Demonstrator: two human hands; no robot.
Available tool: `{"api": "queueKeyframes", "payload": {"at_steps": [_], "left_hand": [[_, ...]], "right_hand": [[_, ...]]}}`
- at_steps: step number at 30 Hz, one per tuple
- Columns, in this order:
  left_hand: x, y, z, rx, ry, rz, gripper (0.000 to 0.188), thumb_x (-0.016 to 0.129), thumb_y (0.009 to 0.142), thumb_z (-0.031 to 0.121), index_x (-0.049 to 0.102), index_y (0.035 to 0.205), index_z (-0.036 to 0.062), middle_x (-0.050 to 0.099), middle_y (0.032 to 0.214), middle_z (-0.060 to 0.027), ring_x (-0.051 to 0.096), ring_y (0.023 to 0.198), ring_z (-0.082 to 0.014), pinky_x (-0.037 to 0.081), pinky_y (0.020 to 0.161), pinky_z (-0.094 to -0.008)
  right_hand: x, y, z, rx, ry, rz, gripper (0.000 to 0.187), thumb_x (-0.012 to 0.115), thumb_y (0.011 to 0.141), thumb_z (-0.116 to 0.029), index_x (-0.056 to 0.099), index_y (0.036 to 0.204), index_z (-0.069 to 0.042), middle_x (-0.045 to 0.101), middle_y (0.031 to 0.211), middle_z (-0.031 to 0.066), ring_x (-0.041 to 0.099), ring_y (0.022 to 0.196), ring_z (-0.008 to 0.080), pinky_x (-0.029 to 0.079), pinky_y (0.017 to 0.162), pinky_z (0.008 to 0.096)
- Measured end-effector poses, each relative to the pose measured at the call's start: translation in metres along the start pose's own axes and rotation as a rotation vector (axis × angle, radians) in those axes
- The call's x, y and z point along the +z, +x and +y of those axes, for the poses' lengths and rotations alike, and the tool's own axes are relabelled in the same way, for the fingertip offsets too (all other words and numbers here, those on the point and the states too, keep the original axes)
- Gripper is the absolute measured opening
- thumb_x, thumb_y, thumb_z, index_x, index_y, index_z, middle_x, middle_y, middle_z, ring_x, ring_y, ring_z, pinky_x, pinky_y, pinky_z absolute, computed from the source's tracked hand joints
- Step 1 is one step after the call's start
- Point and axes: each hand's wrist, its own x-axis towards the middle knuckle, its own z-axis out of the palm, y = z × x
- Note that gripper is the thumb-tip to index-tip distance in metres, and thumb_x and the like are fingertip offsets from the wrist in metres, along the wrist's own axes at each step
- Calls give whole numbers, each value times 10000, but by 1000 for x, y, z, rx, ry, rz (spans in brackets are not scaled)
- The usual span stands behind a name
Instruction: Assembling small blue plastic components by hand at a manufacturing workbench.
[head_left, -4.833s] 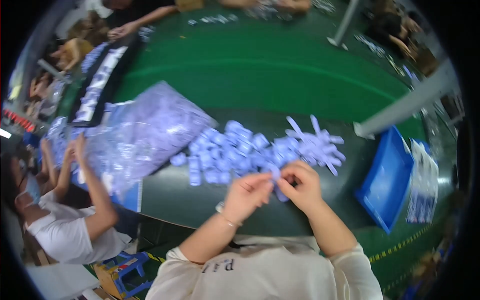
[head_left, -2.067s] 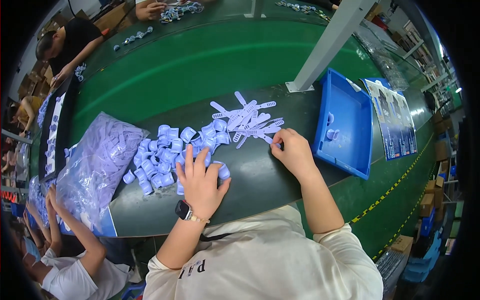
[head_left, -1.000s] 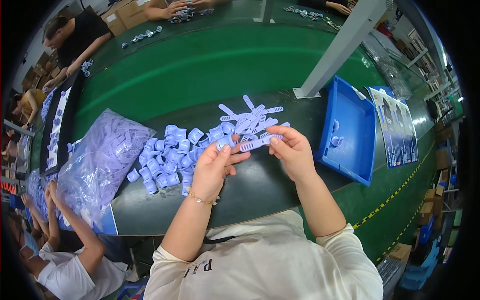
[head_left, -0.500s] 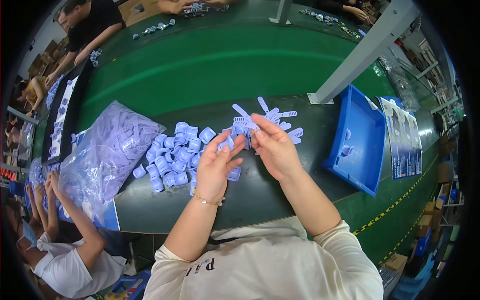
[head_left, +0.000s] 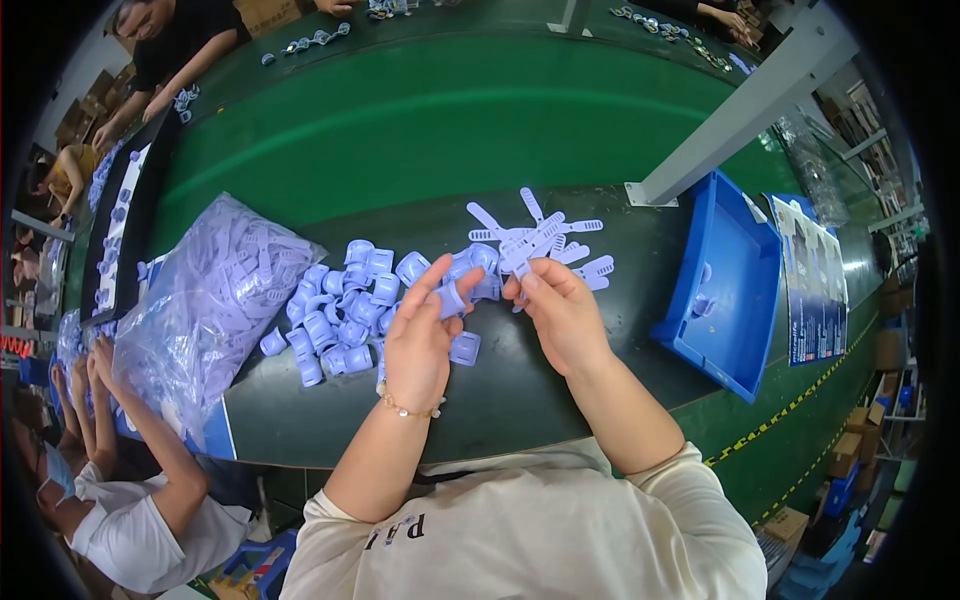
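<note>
My left hand (head_left: 420, 335) is closed around a small curved lavender plastic piece (head_left: 450, 300), held between thumb and fingers. My right hand (head_left: 560, 310) pinches a flat slotted lavender strap (head_left: 523, 258) by its lower end, fingertips pressed together. The strap points up and away, just right of the curved piece and apart from it. Beyond my right hand lies a fan of similar slotted straps (head_left: 592, 270). A heap of curved lavender pieces (head_left: 350, 310) spreads to the left of my left hand, and a few more (head_left: 484, 258) sit between my hands and the straps.
On the left a clear plastic bag (head_left: 215, 300) bulges with lavender straps. A blue bin (head_left: 735, 345) on the right holds a couple of lavender pieces, beside a grey metal post (head_left: 740, 120). Green belt (head_left: 420, 130) runs behind the dark table (head_left: 300, 420). Co-workers sit left and across.
My right hand has moved slightly down and now pinches a strap clear of the fan. My left hand has tilted a little, still holding the curved piece.
</note>
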Motion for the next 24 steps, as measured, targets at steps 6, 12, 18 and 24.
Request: {"api": "queueKeyframes", "payload": {"at_steps": [6, 12, 18, 24], "left_hand": [[15, -5, -2, 146, -129, 41, 515, 418, 981, 156, 260, 1459, 53, 403, 1450, -124, 475, 1201, -208, 418, 954, -331], [12, -6, -6, 150, -90, 1, 515, 413, 979, 131, 243, 1460, 60, 351, 1483, -139, 362, 1354, -244, 378, 1039, -374], [15, -6, -7, 179, -136, -103, 425, 386, 982, 119, 348, 1399, 44, 373, 1468, -165, 420, 1290, -213, 338, 1057, -352], [12, -7, -7, 60, -109, -149, 358, 397, 977, 74, 440, 1332, 49, 475, 1389, -166, 506, 1201, -190, 392, 994, -313]], "right_hand": [[13, -14, 4, 56, -102, -308, 78, 572, 932, -119, 547, 942, -46, 656, 942, 87, 601, 923, 140, 457, 854, 303], [12, -15, 21, 113, -140, -330, 93, 563, 940, -111, 587, 954, -22, 653, 994, 69, 580, 972, 135, 430, 889, 291], [20, -14, 28, -6, -162, -232, 114, 597, 930, -113, 639, 932, -7, 584, 907, 0, 513, 842, 92, 407, 744, 246], [16, -16, 21, -38, -213, -181, 106, 563, 935, -82, 635, 917, -6, 590, 977, 28, 525, 895, 112, 412, 821, 262]]}}
